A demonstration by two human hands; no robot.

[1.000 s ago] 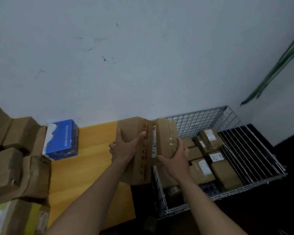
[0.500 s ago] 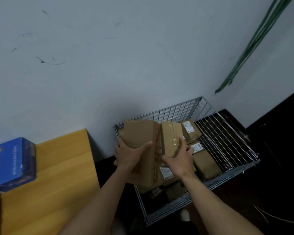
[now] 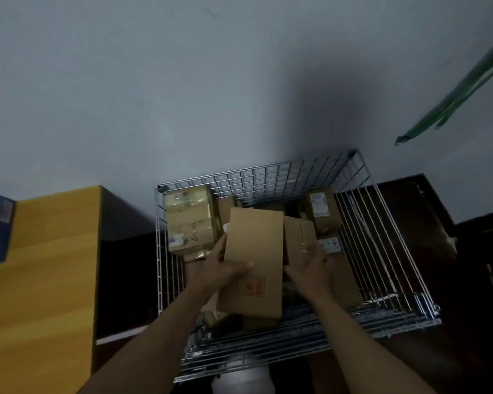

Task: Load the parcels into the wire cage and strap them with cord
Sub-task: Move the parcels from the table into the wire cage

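Over wire cage (image 3: 268,173) | left grip (image 3: 219,270) clamps brown parcel (image 3: 254,237), red stamp (image 3: 252,285) | right grip (image 3: 310,271) clamps smaller taped parcel (image 3: 298,234)

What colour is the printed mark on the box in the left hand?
Red mark on brown box; head view.

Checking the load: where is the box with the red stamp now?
Head view, centre: the stamped box is over the wire cage, held by the left hand, with the right hand holding a small box on its right.
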